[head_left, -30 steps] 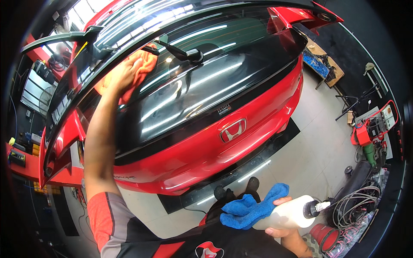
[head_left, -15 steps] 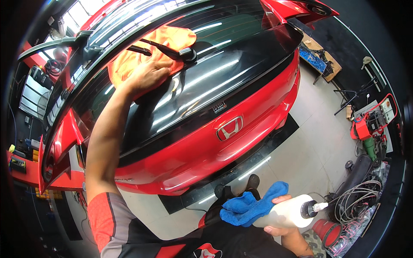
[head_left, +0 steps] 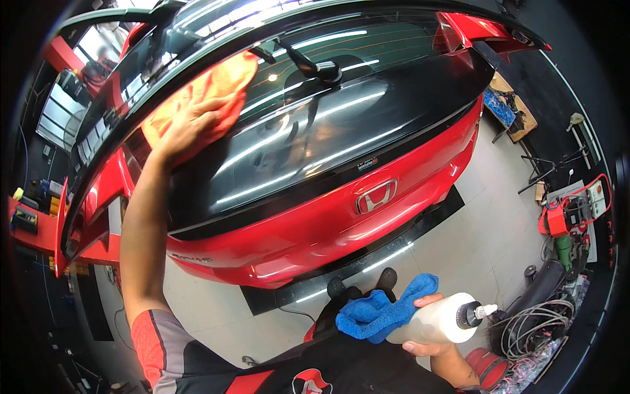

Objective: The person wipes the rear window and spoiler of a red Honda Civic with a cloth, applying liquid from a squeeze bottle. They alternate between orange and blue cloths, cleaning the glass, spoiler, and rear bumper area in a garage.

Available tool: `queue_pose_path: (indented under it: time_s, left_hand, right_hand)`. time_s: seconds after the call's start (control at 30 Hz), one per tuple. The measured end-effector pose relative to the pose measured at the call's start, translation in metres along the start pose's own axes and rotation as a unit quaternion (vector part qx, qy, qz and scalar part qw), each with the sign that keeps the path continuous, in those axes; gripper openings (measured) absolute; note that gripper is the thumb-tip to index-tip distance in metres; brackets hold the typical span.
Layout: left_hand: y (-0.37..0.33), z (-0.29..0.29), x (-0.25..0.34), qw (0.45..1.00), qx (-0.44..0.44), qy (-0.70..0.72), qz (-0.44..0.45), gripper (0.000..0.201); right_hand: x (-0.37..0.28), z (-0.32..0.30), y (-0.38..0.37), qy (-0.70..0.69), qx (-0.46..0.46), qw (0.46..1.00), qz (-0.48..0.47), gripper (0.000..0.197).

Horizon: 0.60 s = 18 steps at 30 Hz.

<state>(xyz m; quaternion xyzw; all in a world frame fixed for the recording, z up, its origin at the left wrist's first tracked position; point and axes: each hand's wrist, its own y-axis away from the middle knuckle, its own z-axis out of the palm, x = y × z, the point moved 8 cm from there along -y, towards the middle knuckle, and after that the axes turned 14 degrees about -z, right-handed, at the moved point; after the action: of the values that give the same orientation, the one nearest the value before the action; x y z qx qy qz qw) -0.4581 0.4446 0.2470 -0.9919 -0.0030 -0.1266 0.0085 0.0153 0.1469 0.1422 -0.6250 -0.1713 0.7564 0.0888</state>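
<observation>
My left hand (head_left: 197,126) presses an orange cloth (head_left: 230,82) onto the left part of the dark rear window (head_left: 387,56) of a red car. Its fingers lie bent against the fabric. To the right of the cloth, a black rear wiper (head_left: 315,69) stands over the glass. Low in front of my body, my right hand (head_left: 430,345) grips a whitish squeeze bottle (head_left: 433,322) with a black collar and a pale nozzle pointing right. A blue cloth (head_left: 377,315) is bunched against the bottle's base, and how it is held there is hidden.
The red tailgate (head_left: 308,236) runs across the middle, a spoiler end (head_left: 469,29) jutting out at upper right. At right are a small bench (head_left: 508,108), a red machine (head_left: 558,220), coiled hose (head_left: 535,328) and a red funnel-like piece (head_left: 487,368). Grey floor tiles (head_left: 502,197) lie between.
My left hand has slid the orange cloth leftward along the glass, away from the wiper, which is now uncovered. The view has shifted slightly. My right hand still holds the bottle in about the same place.
</observation>
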Motion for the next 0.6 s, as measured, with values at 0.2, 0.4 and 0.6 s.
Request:
queue_pose_path:
  time_s: [0.2,0.4,0.6]
  left_hand:
    - [-0.013,0.023,0.096,0.994,-0.087,-0.032,0.062,0.047]
    - [-0.043,0.04,0.138,0.983,0.003,-0.105,0.15,0.045]
    - [-0.06,0.033,0.097,0.97,0.044,-0.234,0.047,0.049]
  right_hand:
    - [0.002,0.006,0.001,0.014,-0.062,0.998,-0.013,0.071]
    - [0.008,0.009,0.003,0.004,-0.054,0.998,0.012,0.068]
    - [0.01,0.01,-0.001,0.012,-0.064,0.998,0.02,0.068]
